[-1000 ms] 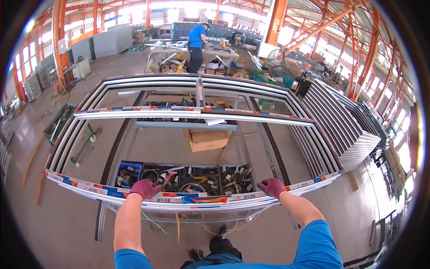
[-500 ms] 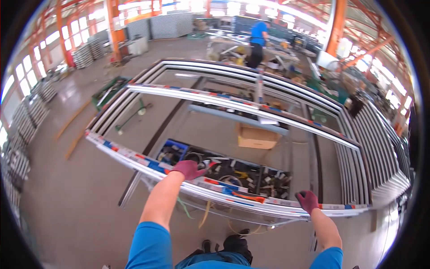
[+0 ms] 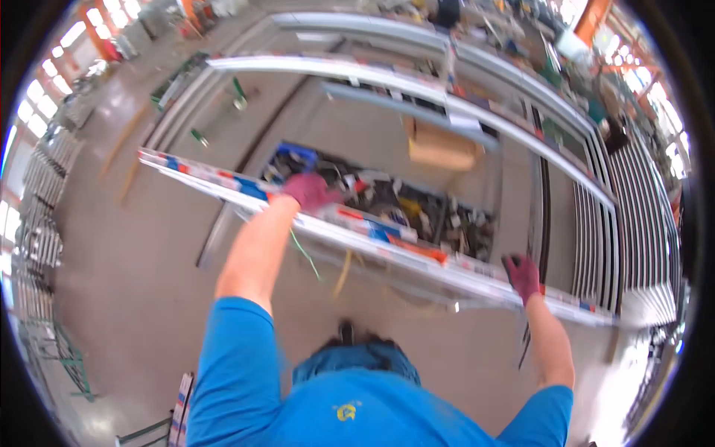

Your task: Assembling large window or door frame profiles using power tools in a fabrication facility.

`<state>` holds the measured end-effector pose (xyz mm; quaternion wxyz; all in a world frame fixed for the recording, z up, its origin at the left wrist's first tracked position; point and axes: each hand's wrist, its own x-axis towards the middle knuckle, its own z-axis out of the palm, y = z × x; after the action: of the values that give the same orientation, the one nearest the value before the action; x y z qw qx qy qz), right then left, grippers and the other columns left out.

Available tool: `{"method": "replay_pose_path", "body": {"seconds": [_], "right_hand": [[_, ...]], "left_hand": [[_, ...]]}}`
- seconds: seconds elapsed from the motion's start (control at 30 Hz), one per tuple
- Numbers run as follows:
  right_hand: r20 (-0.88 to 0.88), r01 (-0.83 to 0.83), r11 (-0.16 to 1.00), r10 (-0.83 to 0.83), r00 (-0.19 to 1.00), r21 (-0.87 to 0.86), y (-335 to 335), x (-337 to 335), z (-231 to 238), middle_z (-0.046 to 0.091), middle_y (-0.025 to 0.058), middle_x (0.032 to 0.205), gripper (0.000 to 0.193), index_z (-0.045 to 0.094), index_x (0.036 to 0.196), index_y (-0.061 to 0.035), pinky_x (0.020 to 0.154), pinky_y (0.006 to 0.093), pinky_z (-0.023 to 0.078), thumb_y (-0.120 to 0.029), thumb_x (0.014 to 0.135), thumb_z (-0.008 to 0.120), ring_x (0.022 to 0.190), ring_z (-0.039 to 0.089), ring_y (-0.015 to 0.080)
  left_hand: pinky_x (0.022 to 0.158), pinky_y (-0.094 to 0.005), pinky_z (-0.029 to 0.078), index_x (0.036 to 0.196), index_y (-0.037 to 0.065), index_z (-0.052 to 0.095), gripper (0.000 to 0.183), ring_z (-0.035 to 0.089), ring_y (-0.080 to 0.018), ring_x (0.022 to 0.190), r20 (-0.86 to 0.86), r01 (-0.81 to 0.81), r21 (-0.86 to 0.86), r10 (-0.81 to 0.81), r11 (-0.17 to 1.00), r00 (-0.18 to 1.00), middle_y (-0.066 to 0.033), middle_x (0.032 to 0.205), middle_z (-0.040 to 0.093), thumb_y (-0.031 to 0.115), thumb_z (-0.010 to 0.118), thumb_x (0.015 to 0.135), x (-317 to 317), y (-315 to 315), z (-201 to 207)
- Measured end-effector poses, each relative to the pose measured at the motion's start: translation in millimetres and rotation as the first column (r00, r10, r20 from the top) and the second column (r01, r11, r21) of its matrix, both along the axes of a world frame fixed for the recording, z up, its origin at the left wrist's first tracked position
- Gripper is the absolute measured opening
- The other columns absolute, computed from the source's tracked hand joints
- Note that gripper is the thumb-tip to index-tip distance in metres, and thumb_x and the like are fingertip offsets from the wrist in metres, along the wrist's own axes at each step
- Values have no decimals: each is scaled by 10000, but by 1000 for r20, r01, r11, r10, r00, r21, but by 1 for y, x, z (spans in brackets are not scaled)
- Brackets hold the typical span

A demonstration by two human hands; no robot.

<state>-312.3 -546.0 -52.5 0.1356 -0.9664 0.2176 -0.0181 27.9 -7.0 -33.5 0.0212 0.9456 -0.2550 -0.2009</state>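
Observation:
A large stack of pale metal-profile window frames (image 3: pixel 477 277) lies in front of me. Its near bar carries red, white and blue protective film. My left hand (image 3: pixel 309 192), in a maroon glove, is over the left part of this bar; its fingers are smeared by motion. Farther right, my right hand (image 3: pixel 523 277), gloved alike, rests at the bar with its fingers curled in. Whatever they may grip is hidden. Between the hands, an elongated orange thing (image 3: pixel 423 252) lies along the bar. Through the frame opening a blue bin (image 3: pixel 298 153) and dark trays of small parts (image 3: pixel 469 227) show.
A cardboard box (image 3: pixel 443 147) sits below the frame opening. More metal frames (image 3: pixel 648 231) are stacked at the right. A green cart (image 3: pixel 179 80) stands at the far left, with wooden strips (image 3: pixel 123 153) on the floor. Green metal stands (image 3: pixel 71 357) are at lower left.
My view has tilted downward, so the frames appear higher and more of my blue shirt shows. Both hands stay near the same parts of the near bar. The co-worker has mostly left the view.

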Motion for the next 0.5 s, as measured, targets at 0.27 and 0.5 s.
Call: {"method": "replay_pose_path", "body": {"seconds": [0.27, 0.5], "right_hand": [[-62, 37, 992, -30, 998, 121, 14, 11, 30, 743, 202, 974, 454, 768, 1023, -67, 835, 474, 546, -499, 989, 633, 953, 693, 434], [-81, 52, 993, -43, 996, 104, 11, 1, 23, 752, 179, 970, 447, 765, 1066, -67, 827, 418, 536, -488, 992, 636, 926, 720, 371]], "left_hand": [[903, -464, 561, 985, -8, 737, 670, 758, -375, 904, -42, -10, -55, 8, 998, 999, -235, 963, 763, 631, 537, 1010, 15, -6, -4], [934, -446, 541, 1092, 11, 758, 663, 744, -345, 979, 24, -10, -58, 11, 998, 1000, -205, 1013, 764, 629, 529, 1017, 1, -7, -9]]}}
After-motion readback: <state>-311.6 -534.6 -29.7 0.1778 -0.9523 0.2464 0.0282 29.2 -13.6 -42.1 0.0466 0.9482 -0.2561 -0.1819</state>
